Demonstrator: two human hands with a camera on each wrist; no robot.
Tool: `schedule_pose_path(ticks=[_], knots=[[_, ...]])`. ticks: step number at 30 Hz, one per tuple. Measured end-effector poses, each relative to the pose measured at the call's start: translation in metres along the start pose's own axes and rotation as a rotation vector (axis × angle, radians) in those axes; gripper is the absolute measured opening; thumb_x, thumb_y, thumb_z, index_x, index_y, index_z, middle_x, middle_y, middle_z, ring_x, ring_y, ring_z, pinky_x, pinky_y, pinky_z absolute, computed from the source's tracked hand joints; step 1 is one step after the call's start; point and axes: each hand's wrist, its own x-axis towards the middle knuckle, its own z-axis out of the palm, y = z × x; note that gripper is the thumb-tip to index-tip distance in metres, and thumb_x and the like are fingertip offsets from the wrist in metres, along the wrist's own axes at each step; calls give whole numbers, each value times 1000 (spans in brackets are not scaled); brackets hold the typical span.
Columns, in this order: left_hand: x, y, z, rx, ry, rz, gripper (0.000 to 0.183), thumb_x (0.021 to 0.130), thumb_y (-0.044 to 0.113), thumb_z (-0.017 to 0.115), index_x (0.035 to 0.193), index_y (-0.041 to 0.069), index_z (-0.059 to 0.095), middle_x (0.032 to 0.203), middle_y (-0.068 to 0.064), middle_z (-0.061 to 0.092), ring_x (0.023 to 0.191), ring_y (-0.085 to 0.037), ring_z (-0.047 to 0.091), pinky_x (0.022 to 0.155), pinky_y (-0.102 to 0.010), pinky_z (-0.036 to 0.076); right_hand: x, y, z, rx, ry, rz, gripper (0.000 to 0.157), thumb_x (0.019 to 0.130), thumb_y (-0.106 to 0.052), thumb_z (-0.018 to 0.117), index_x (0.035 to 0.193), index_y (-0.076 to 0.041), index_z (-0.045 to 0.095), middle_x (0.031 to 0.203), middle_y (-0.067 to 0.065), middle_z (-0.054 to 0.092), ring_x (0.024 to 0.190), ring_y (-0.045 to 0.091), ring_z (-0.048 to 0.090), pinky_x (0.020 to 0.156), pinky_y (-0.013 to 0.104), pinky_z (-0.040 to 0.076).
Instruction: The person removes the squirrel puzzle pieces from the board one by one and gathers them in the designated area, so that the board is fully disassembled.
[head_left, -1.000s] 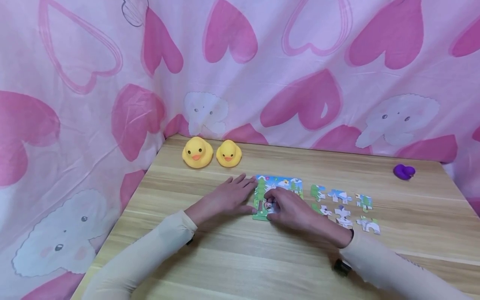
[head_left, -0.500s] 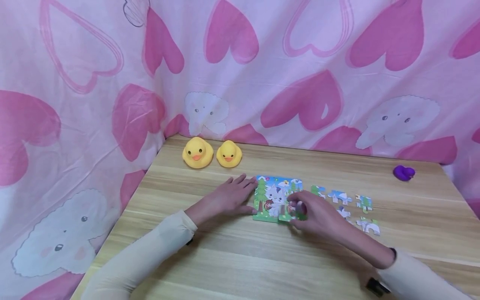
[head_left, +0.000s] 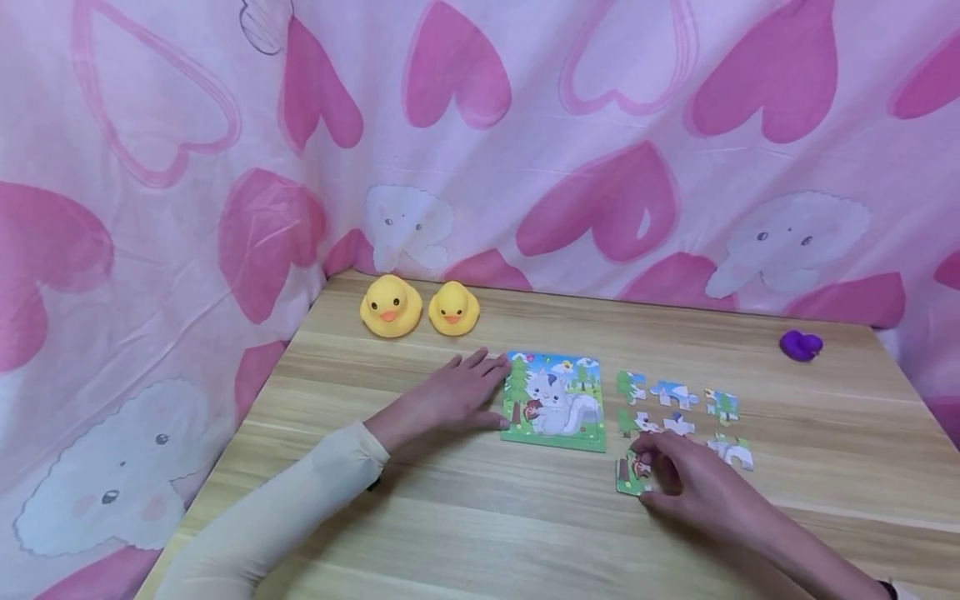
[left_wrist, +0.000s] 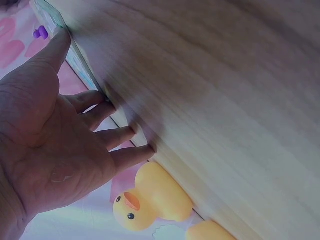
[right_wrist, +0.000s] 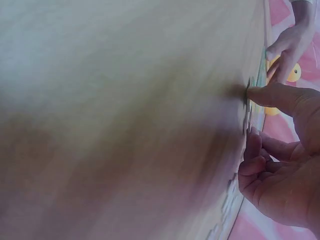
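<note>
A square puzzle board (head_left: 553, 442) with a grey squirrel picture lies flat on the table. My left hand (head_left: 450, 398) rests at its left edge, fingers straight and spread, thumb touching the lower left side. In the left wrist view the palm and fingers of that hand (left_wrist: 60, 135) show by the board's edge. To the right of the board, my right hand (head_left: 705, 483) pinches a puzzle piece (head_left: 628, 475) with a brown trunk and green grass, low at the table. Thumb and fingertips are on the piece's right side, covering part of it.
Several loose puzzle pieces, among them a blue-sky piece (head_left: 673, 394) and a white tail piece (head_left: 731, 452), lie in rows right of the board. Two yellow rubber ducks (head_left: 391, 307) stand at the back left, and a purple duck (head_left: 801, 345) sits far right.
The right hand has moved right and nearer me, from over the board to the front of the loose pieces, carrying the puzzle piece. The left hand has stayed put.
</note>
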Motion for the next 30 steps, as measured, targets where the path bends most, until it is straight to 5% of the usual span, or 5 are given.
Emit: schedule_pose_path(ticks=[8, 15, 24, 30], knots=[[0, -1, 1, -12, 10, 6, 93, 98, 67, 61, 169, 17, 27, 178, -2, 23, 167, -36, 16, 132, -63, 23, -2, 3, 2, -69, 20, -26, 55, 75, -21, 95, 123, -17, 68, 104, -13, 63, 89, 1, 52, 74, 22, 51], [0, -1, 0, -12, 3, -4, 93, 98, 67, 61, 169, 17, 26, 179, -2, 22, 167, -35, 15, 132, -63, 22, 2, -5, -1, -184, 25, -8, 56, 75, -40, 95, 121, -22, 69, 110, -15, 64, 95, 3, 58, 86, 33, 59], [0, -3, 1, 2, -8, -16, 95, 98, 69, 59, 170, 18, 24, 179, -1, 20, 167, -33, 13, 133, -61, 21, 42, -24, 4, -44, -10, 23, 52, 86, -39, 89, 130, -22, 66, 114, -9, 65, 92, 11, 55, 77, 25, 50], [2, -2, 3, 1, -7, -5, 95, 98, 70, 59, 170, 19, 24, 179, -1, 19, 167, -33, 13, 133, -61, 21, 71, -34, 15, -10, -35, 3, 59, 85, -34, 90, 137, -19, 66, 125, -4, 68, 97, 13, 61, 83, 31, 56]])
